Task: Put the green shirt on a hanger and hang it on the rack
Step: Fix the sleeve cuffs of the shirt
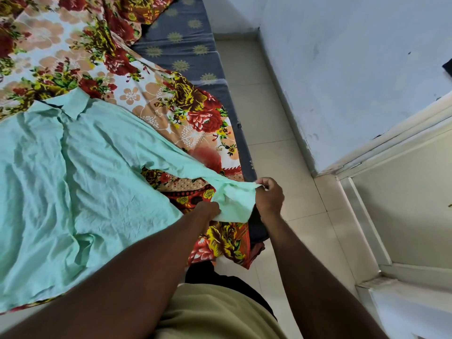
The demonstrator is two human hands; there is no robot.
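Observation:
The green shirt (73, 167) lies spread flat on the floral bedsheet, collar toward the far side, front facing up. Its right-hand sleeve stretches out to the bed's edge. My left hand (209, 211) pinches the near edge of that sleeve's cuff. My right hand (269, 196) grips the cuff's far end, lifting it slightly off the bed. No hanger or rack is in view.
The floral bedsheet (85, 57) covers a grey patterned mattress (186, 45). Beside the bed runs a strip of pale tiled floor (264, 118) against a blue-white wall (354, 57). A cream door frame (367, 216) stands at the right.

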